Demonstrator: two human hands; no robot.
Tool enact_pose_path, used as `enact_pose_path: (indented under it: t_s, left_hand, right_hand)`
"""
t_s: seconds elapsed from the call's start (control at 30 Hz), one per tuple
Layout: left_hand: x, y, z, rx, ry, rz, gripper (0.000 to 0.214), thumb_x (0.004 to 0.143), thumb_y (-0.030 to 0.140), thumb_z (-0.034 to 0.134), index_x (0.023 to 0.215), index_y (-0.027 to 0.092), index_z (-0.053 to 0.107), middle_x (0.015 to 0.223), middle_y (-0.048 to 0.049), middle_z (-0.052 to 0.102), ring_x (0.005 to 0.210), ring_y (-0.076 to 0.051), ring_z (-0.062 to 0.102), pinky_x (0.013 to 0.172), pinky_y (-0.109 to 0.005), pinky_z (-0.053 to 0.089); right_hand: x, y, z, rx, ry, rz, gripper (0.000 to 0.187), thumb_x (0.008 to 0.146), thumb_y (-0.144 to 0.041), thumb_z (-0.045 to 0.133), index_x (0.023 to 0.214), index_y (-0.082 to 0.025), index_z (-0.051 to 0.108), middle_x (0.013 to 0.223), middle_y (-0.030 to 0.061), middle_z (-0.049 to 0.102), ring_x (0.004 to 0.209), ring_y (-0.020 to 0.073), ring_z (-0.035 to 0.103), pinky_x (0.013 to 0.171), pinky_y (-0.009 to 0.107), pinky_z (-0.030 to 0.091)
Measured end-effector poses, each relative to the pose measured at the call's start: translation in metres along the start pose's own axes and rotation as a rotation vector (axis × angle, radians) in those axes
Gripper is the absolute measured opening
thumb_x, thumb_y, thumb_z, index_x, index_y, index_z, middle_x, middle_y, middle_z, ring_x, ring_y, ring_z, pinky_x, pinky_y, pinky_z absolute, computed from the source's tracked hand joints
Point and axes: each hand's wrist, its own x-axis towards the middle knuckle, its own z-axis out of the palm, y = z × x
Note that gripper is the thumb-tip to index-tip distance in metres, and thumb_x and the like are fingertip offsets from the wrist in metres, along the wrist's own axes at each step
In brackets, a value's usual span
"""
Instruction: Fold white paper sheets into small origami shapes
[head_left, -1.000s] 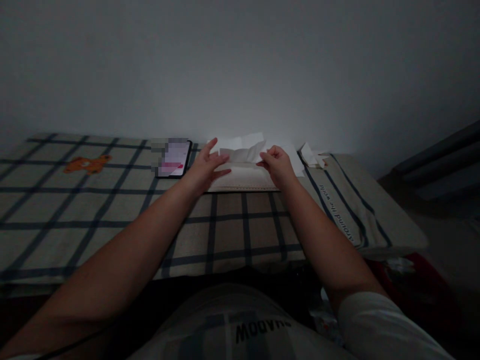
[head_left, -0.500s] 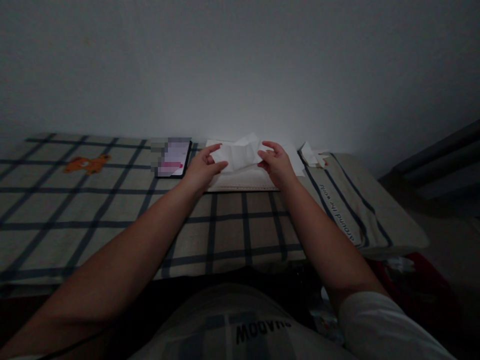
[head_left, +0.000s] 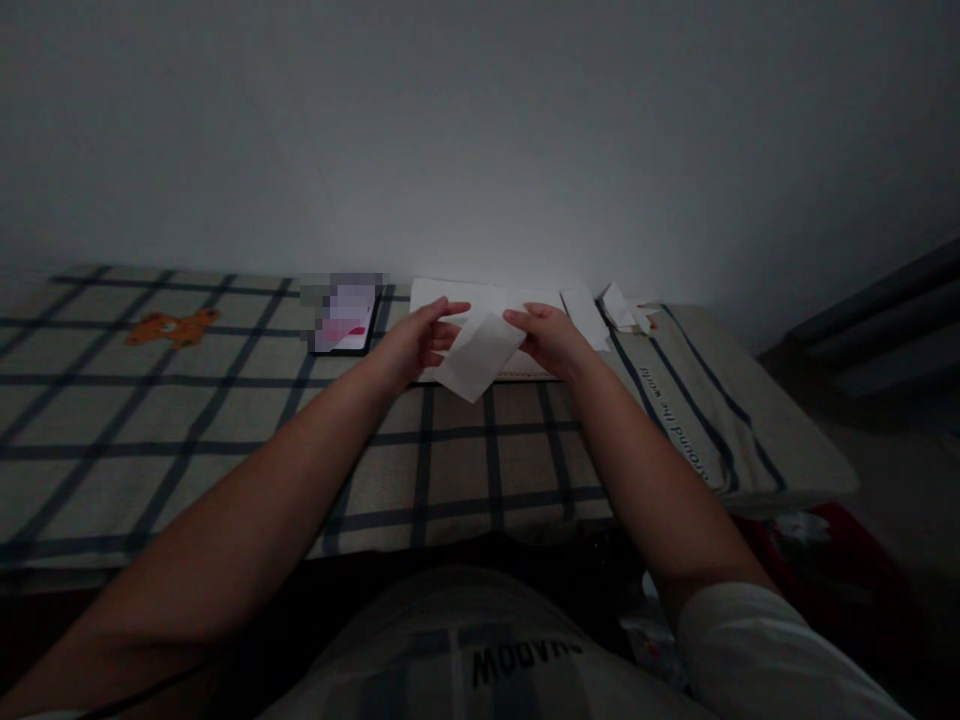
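Checked cloth [head_left: 225, 420] covers the surface below a bare grey wall [head_left: 480, 130], a phone [head_left: 345, 318] lying near its far edge, where left hand [head_left: 412, 345] and right hand [head_left: 551, 340] each pinch one white tissue [head_left: 480, 358] just above it.

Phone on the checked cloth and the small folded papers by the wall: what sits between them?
The head view shows a flat white stack lying there. In front of it, the left hand and right hand hold a white sheet.
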Motion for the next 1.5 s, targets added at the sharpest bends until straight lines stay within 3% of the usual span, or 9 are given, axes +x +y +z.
enact_pose_path:
  t_s: [0.17,0.33,0.43,0.73,1.0,1.23,1.33,1.5]
  left_hand:
    - [-0.004,-0.005,0.010,0.071,-0.024,-0.046,0.043,0.076,0.051,0.075,0.106,0.021,0.070,0.086,-0.0033,0.069,0.069,-0.015,0.062,0.057,-0.024,0.044]
    - [-0.008,-0.012,0.016,0.153,-0.092,-0.069,0.036,0.072,0.046,0.080,0.093,0.019,0.071,0.081,-0.0047,0.070,0.068,-0.018,0.064,0.058,-0.027,0.046]
    - [-0.008,-0.017,0.015,0.246,-0.053,-0.029,0.031,0.070,0.037,0.082,0.092,0.017,0.072,0.083,-0.0067,0.072,0.075,-0.022,0.067,0.062,-0.030,0.050]
    - [-0.006,-0.017,0.015,0.135,-0.028,0.021,0.023,0.075,0.026,0.076,0.097,0.017,0.071,0.088,-0.0063,0.075,0.073,-0.019,0.068,0.067,-0.031,0.053]
    - [-0.009,-0.014,0.022,0.086,-0.066,0.021,0.030,0.074,0.015,0.073,0.104,0.017,0.069,0.087,-0.0041,0.074,0.073,-0.016,0.067,0.071,-0.031,0.053]
    - [-0.005,-0.020,0.019,0.081,-0.058,0.033,0.026,0.073,0.023,0.075,0.098,0.018,0.071,0.084,-0.0030,0.071,0.072,-0.016,0.065,0.069,-0.029,0.052]
    - [-0.005,-0.018,0.019,0.074,-0.016,0.022,0.018,0.078,0.034,0.073,0.086,0.018,0.070,0.080,-0.0027,0.069,0.070,-0.016,0.063,0.067,-0.029,0.051]
    - [-0.006,-0.016,0.019,0.099,0.047,0.015,0.018,0.077,0.034,0.073,0.071,0.019,0.065,0.071,-0.0011,0.064,0.064,-0.014,0.059,0.061,-0.027,0.049]
  right_hand:
    - [-0.003,0.002,0.003,-0.079,-0.063,0.047,0.037,0.058,-0.040,0.088,0.074,-0.017,0.064,0.075,0.0016,0.064,0.068,0.0128,0.057,0.067,0.028,0.046]
    - [-0.002,0.009,0.004,-0.247,-0.047,0.020,0.037,0.059,-0.036,0.086,0.065,-0.020,0.053,0.062,-0.0044,0.053,0.059,0.0102,0.049,0.057,0.026,0.038]
    - [0.000,0.014,0.003,-0.325,-0.038,-0.023,0.039,0.061,-0.038,0.086,0.065,-0.020,0.052,0.062,-0.0050,0.052,0.058,0.0097,0.046,0.057,0.025,0.038]
    - [-0.004,0.008,0.012,-0.102,-0.082,0.039,0.040,0.064,-0.050,0.084,0.076,-0.018,0.064,0.078,0.0023,0.066,0.071,0.0140,0.060,0.071,0.030,0.053]
    - [-0.003,0.010,0.013,-0.078,-0.019,0.026,0.034,0.061,-0.039,0.086,0.070,-0.017,0.062,0.073,0.0015,0.065,0.067,0.0132,0.059,0.067,0.030,0.052]
    - [-0.005,0.009,0.014,-0.136,-0.011,0.013,0.034,0.062,-0.040,0.085,0.069,-0.018,0.060,0.069,-0.0008,0.060,0.064,0.0117,0.054,0.063,0.029,0.047]
    - [-0.006,0.009,0.014,-0.161,-0.012,-0.020,0.034,0.064,-0.041,0.084,0.067,-0.019,0.058,0.067,-0.0020,0.057,0.062,0.0107,0.052,0.060,0.027,0.045]
    - [-0.007,0.008,0.017,-0.156,-0.022,-0.045,0.035,0.064,-0.042,0.085,0.068,-0.019,0.059,0.068,-0.0021,0.058,0.064,0.0113,0.053,0.063,0.028,0.048]
